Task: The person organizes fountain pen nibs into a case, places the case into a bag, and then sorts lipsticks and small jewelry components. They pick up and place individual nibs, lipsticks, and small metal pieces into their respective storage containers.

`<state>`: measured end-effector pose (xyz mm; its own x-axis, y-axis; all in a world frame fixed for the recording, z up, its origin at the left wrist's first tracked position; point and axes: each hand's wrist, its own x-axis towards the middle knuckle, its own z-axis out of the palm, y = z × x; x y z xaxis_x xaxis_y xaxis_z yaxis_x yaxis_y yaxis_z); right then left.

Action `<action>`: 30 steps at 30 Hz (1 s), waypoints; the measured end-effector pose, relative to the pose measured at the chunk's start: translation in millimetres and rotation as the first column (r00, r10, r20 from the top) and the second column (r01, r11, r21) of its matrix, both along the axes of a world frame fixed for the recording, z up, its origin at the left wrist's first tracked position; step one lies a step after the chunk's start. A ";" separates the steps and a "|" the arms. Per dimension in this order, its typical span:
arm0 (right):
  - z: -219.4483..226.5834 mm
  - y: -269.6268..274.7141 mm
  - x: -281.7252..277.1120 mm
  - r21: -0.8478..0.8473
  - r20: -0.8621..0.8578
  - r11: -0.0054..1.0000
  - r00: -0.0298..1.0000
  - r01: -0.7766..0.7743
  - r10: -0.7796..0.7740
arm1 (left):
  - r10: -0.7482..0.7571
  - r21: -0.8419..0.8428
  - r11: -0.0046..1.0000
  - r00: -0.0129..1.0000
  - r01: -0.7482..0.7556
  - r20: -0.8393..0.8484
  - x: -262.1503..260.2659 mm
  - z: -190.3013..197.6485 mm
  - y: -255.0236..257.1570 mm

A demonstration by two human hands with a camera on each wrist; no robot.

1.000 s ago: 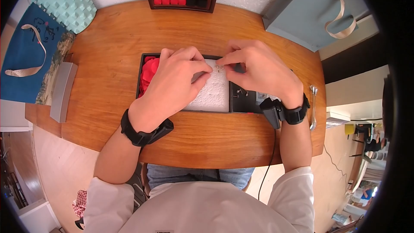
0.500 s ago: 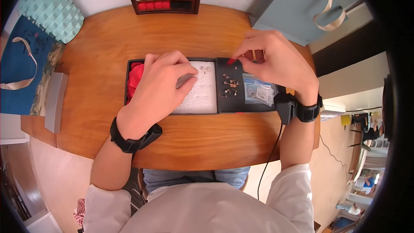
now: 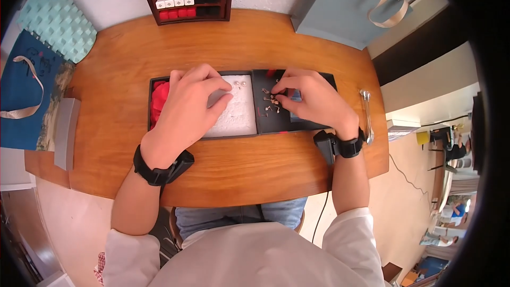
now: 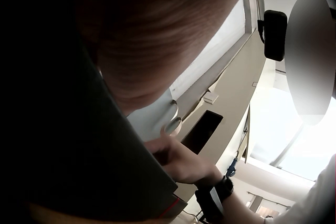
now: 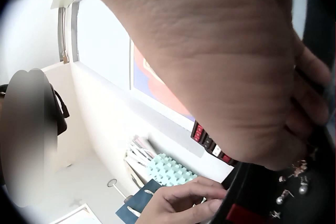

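A shallow black box lies across the table, its left part holding a white foam pad with a few small pearl earrings near its top edge. My left hand is over the pad's left side, thumb and forefinger bent and apart, nothing visible between them. In the box's black right part lies a small pile of metal and pearl earrings. There my right hand has thumb and forefinger tips at the pile; I cannot tell whether they pinch one. The right wrist view shows loose pearl earrings below the palm.
Red cloth petals fill the box's left end. A dice rack stands at the back, a grey-blue bag back right, a blue bag and grey box left. A wrench lies at right.
My right hand has left the foam pad, passed over the black part's upper side, and come down at the earring pile. My left hand stays over the pad. The head view has shifted.
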<state>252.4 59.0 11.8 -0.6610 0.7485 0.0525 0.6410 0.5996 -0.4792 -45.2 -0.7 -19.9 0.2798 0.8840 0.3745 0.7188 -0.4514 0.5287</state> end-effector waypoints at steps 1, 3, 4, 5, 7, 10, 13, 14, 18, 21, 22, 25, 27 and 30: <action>-3.2 -1.4 0.6 -0.007 -0.046 1.000 0.999 0.010 -0.010 | 0.000 -0.014 1.000 1.000 0.000 -0.003 -0.1 0.8 -0.1; -9.9 -4.6 0.8 -0.016 -0.098 1.000 0.995 0.020 -0.022 | -0.004 -0.018 1.000 1.000 0.004 -0.002 -0.8 0.0 1.1; -13.5 -7.1 1.6 -0.001 -0.143 1.000 0.989 0.023 -0.023 | -0.012 -0.024 1.000 1.000 0.012 0.005 -0.5 -0.3 1.9; -15.8 -8.8 2.6 0.013 -0.187 1.000 0.982 0.028 -0.025 | -0.015 -0.026 1.000 1.000 0.015 0.002 -0.4 -0.3 2.3; -16.7 -11.6 3.0 0.033 -0.186 0.999 0.982 0.041 -0.034 | -0.011 0.005 1.000 1.000 0.011 -0.013 -0.5 -1.2 2.1; -19.3 -10.9 4.0 0.086 -0.172 0.995 0.985 0.045 -0.029 | -0.003 -0.007 1.000 1.000 0.003 -0.012 0.3 -0.1 1.4; -19.4 -11.3 2.9 0.119 -0.172 0.992 0.985 0.040 -0.020 | -0.003 -0.014 1.000 1.000 0.002 -0.015 0.5 1.3 1.3; -19.1 -11.7 2.3 0.124 -0.185 0.991 0.982 0.041 -0.018 | -0.003 -0.014 1.000 1.000 0.003 -0.015 0.7 1.4 1.1; -19.9 -11.3 1.9 0.121 -0.163 0.992 0.987 0.033 -0.013 | -0.003 -0.009 1.000 1.000 0.003 -0.019 0.7 2.1 0.9; -21.5 -10.0 0.2 0.132 -0.145 0.991 0.989 0.024 -0.005 | -0.001 -0.012 1.000 1.000 0.001 -0.010 0.0 0.6 1.0; -21.9 -10.2 0.2 0.132 -0.148 0.991 0.989 0.028 -0.009 | -0.002 -0.013 1.000 1.000 0.002 -0.008 0.0 0.4 1.0; -19.8 -10.4 -0.6 0.121 -0.156 0.992 0.988 0.035 -0.016 | 0.003 -0.004 1.000 1.000 -0.003 -0.019 0.5 0.8 0.4; -16.5 -11.0 -0.5 0.110 -0.160 0.993 0.987 0.038 -0.020 | 0.003 0.000 1.000 1.000 -0.003 -0.022 0.7 0.7 0.4; -12.5 -12.1 -2.4 0.127 -0.221 0.991 0.975 0.050 -0.021 | -0.002 0.024 1.000 1.000 0.002 -0.011 3.1 1.5 0.1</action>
